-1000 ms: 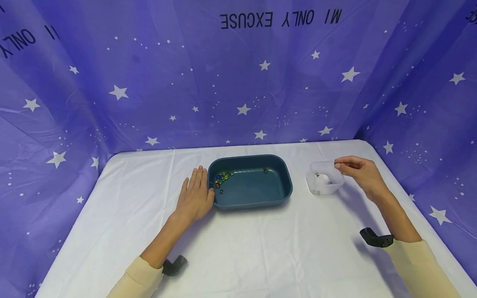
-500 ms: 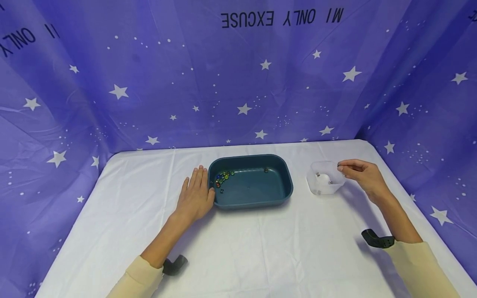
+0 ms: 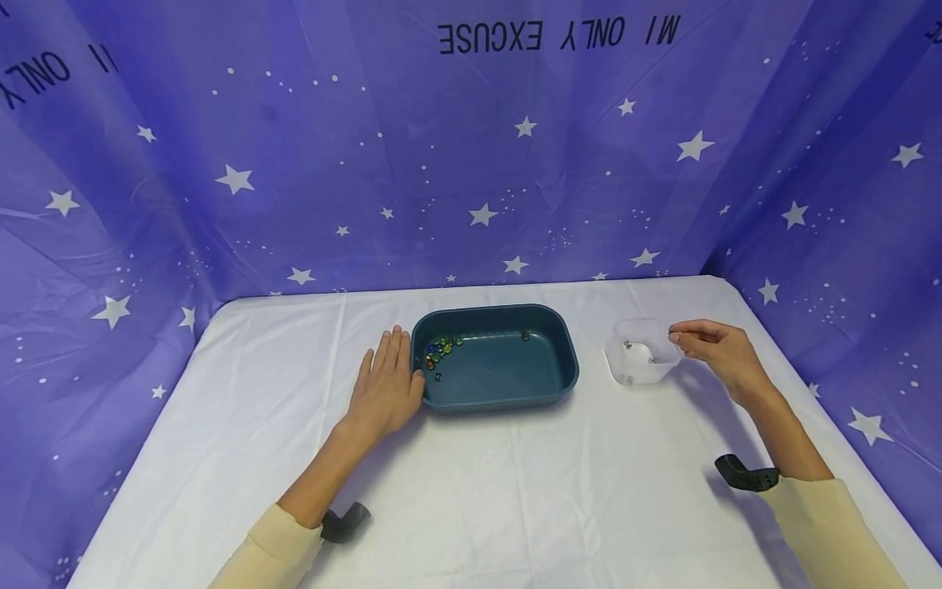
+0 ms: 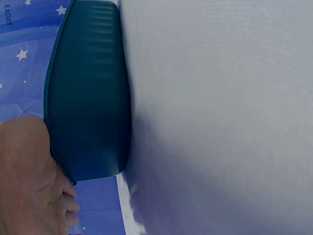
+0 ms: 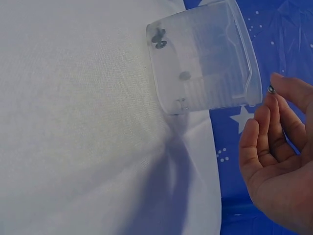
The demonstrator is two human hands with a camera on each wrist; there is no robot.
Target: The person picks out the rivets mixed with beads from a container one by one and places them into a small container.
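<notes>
Teal tub holding coloured glassy pieces at left; left hand resting straight-fingered against tub's left side. Right hand pinching tiny metallic piece just beside translucent box at right; dark bits inside looking blurred.

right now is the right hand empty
No, the right wrist view shows the right hand pinching a small shiny piece near the rim of the clear container.
</notes>
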